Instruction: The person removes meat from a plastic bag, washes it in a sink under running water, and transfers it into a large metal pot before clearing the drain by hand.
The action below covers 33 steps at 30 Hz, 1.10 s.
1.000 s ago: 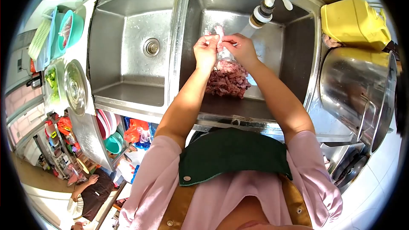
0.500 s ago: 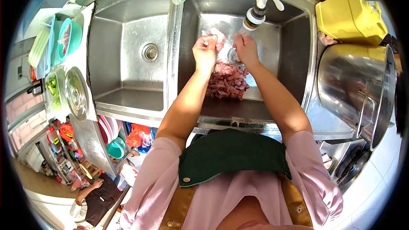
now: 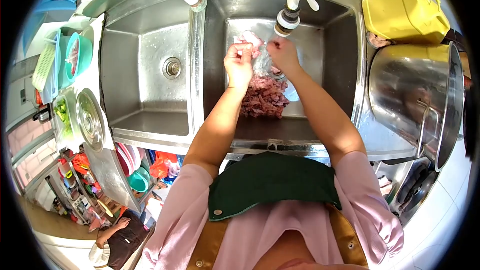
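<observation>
My left hand point(image 3: 238, 66) is closed on a pale pink piece of raw meat point(image 3: 255, 40), pinched between thumb and fingers over the right sink basin point(image 3: 345, 60). Close beside it, just below the tap nozzle point(image 3: 286, 22), my right hand point(image 3: 284, 56) has its fingers curled in. Whatever those fingers hold is hidden. Below both hands, a heap of dark pink raw meat pieces point(image 3: 263, 99) lies on the basin floor. Part of the round drain shows at the heap's upper edge, near my right wrist.
A second basin point(image 3: 150, 85) with a drain adjoins on the left. At right stand a yellow jug point(image 3: 400, 12) and a large steel pot point(image 3: 410, 95). Turquoise bowls point(image 3: 80, 57) and a metal lid point(image 3: 90, 120) sit at left. Another person point(image 3: 122, 240) is at lower left.
The view has shifted slightly. My right hand's fingers have curled in more and sit under the tap. My left hand keeps its pinch on the pale meat.
</observation>
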Motion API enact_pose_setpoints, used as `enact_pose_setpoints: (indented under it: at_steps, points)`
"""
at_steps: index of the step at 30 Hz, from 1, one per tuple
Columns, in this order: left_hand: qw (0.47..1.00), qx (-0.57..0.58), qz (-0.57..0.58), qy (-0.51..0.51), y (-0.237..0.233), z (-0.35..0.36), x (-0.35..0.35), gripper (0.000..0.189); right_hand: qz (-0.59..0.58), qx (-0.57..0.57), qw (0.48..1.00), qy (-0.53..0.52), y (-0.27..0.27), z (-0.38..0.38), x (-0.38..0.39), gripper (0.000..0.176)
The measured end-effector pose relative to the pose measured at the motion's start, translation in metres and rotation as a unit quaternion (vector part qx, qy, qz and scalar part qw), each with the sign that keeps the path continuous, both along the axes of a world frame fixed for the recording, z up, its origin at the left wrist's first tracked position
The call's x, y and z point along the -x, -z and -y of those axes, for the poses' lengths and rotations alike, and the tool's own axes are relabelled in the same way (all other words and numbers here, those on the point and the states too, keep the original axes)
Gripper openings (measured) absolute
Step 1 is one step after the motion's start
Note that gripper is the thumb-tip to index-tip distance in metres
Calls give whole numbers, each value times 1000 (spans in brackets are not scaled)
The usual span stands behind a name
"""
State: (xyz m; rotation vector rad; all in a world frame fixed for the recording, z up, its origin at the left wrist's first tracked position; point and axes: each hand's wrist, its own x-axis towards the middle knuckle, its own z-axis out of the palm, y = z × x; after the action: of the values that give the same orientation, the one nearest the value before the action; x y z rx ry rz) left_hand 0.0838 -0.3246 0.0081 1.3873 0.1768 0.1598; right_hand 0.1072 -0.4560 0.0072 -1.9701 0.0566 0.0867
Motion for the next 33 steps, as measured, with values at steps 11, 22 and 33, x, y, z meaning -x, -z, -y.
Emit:
enact_pose_setpoints:
  at_steps: [11,22,33]
  points:
    - [996,27,-20,84,-6,6,2,6,-18,-281,959,-12,0,2,-9,19]
    - [985,-7,-58,163,3,10,0,3,-32,-128,987,96,12,13,-2,17]
    - [972,98,-111,183,12,42,-18,32,-236,-459,850,102,14,58,-1,27]
